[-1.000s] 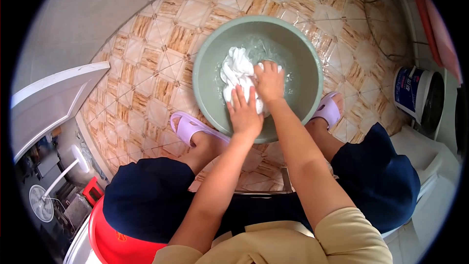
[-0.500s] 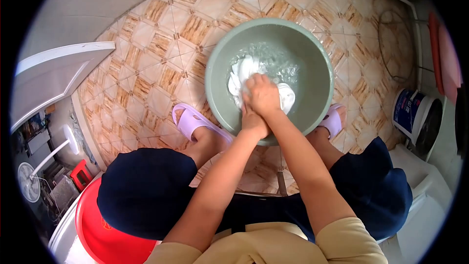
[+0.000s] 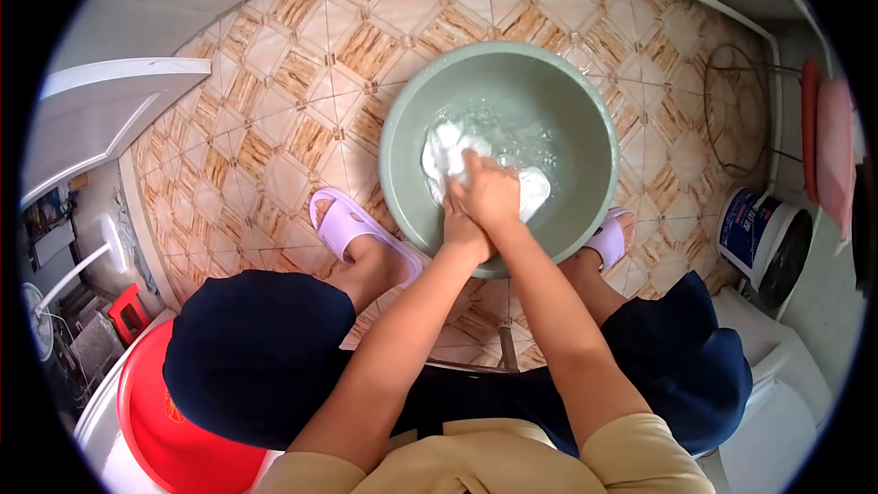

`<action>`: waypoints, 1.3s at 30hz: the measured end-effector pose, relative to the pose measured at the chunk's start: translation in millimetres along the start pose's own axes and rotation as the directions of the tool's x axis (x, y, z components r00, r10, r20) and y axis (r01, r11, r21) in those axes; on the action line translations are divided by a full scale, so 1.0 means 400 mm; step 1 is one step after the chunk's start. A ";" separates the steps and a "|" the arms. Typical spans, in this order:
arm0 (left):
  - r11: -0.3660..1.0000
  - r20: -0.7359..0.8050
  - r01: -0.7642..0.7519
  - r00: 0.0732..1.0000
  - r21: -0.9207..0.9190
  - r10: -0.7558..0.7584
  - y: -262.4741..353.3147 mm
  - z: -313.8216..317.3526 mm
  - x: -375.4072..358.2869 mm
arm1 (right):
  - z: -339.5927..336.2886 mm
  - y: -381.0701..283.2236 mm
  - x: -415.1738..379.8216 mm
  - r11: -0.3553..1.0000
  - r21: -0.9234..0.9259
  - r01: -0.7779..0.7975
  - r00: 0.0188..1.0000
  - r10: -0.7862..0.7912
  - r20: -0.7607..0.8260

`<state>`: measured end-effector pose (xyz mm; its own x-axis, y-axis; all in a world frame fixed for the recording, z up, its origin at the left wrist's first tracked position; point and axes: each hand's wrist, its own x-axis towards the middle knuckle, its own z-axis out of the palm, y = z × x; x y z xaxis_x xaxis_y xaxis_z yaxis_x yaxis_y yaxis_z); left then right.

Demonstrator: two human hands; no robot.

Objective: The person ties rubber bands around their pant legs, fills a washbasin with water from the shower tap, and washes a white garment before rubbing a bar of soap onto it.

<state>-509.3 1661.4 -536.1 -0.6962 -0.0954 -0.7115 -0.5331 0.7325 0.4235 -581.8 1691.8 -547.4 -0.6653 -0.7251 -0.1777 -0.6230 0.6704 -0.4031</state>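
Observation:
White wet cloth [image 3: 446, 148] lies in water inside a green round basin [image 3: 591, 174] on the tiled floor. My right hand [image 3: 489, 190] presses on the cloth with its fingers bent, and part of the cloth shows to its right. Beneath and to the left of it, my left hand [image 3: 465, 230] touches the cloth's lower edge. The right hand covers part of the left hand, and the left fingertips are hard to make out. The water around the cloth is rippled.
Purple slippers [image 3: 338, 224] are on my feet either side of the basin. A red basin [image 3: 151, 412] stands at lower left, a white door [image 3: 119, 114] at left. At right are a paint bucket [image 3: 752, 230] and a wire ring [image 3: 712, 110].
The cloth has bunched up differently at the left of the basin. My right hand's fingers have spread a little over it. The whole view has shifted slightly.

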 end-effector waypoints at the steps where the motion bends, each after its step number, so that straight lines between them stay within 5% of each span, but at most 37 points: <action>1: 0.999 -0.065 -0.053 0.996 0.001 0.053 -0.024 0.051 0.018 | 0.000 0.000 0.025 0.997 0.003 -0.071 0.994 0.071 0.087; 5: 0.971 -0.035 0.165 0.986 0.173 -0.161 0.028 -0.004 -0.003 | 0.011 0.033 0.172 0.965 0.013 -0.264 0.912 0.245 0.329; 8: 0.994 -0.103 0.093 0.991 0.048 -0.088 0.010 -0.009 -0.017 | 0.000 0.034 0.162 0.971 0.126 -0.203 0.979 0.196 0.065; 11: 0.993 -0.139 0.098 0.987 0.071 -0.087 0.005 0.015 -0.009 | -0.035 0.018 0.071 0.992 0.098 -0.079 0.997 0.077 0.026; 14: 0.992 0.004 0.091 0.996 0.093 -0.092 0.007 0.019 0.014 | -0.017 0.040 -0.037 0.965 0.259 -0.025 0.994 0.051 -0.094; 20: 0.968 0.050 0.147 0.986 0.203 -0.160 0.027 -0.035 -0.004 | 0.021 0.054 0.127 0.997 -0.063 -0.051 0.996 0.056 0.070; 22: 0.993 -0.040 0.109 0.993 0.047 -0.108 0.020 -0.032 -0.008 | 0.035 0.056 0.183 0.958 -0.005 -0.287 0.948 0.284 0.145; 23: 0.998 -0.300 0.055 0.952 -0.039 -0.064 0.013 -0.007 -0.016 | -0.026 0.044 0.188 0.945 0.073 -0.320 0.928 0.297 0.223; 24: 0.998 -0.305 0.050 0.951 -0.037 -0.059 -0.007 0.005 0.002 | -0.033 0.056 0.177 0.945 0.072 -0.319 0.930 0.298 0.216; 26: 0.904 -0.500 -0.049 0.845 -0.424 -0.188 -0.034 0.008 0.021 | -0.045 0.099 0.136 0.946 0.319 -0.060 0.915 0.180 -0.361; 28: 0.864 -0.741 0.025 0.502 -0.502 -0.446 -0.029 -0.009 0.030 | -0.073 0.161 0.085 0.812 0.546 -0.208 0.806 0.458 -0.374; 30: 0.836 -0.778 -0.027 0.383 -0.549 -0.498 -0.028 -0.065 0.036 | -0.088 0.186 0.025 0.544 0.664 -0.514 0.593 0.784 -0.183; 32: 0.782 -0.738 -0.107 0.429 -0.614 -0.521 -0.057 -0.074 0.088 | 0.035 0.220 0.002 0.451 0.784 -0.427 0.557 0.814 -0.165; 34: 0.719 -0.700 -0.181 0.474 -0.671 -0.534 -0.087 -0.105 0.120 | 0.113 0.190 0.003 0.381 0.853 -0.356 0.747 0.665 0.014; 35: 0.373 -0.391 -0.199 0.729 -0.906 -0.562 -0.106 -0.131 0.127 | 0.054 0.161 0.004 0.376 0.857 -0.352 0.745 0.667 0.014; 36: -0.017 -0.064 -0.078 0.910 -0.997 -0.410 -0.116 -0.150 0.134 | -0.010 0.140 -0.002 0.304 0.886 -0.349 0.869 0.460 0.184; 37: 0.005 -0.097 -0.109 0.863 -0.994 -0.496 -0.110 -0.170 0.131 | -0.080 0.111 -0.009 0.231 0.901 -0.366 0.924 0.206 0.323; 39: 0.130 -0.123 -0.068 0.867 -0.989 -0.483 -0.147 -0.151 0.132 | -0.172 0.104 -0.030 0.169 0.906 -0.387 0.922 0.088 0.377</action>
<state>-543.7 1572.5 -564.6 -0.4049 -0.5198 -0.7522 -0.4974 -0.5651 0.6582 -628.1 1739.3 -500.3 -0.5127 -0.6691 -0.5380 0.5252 0.2512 -0.8130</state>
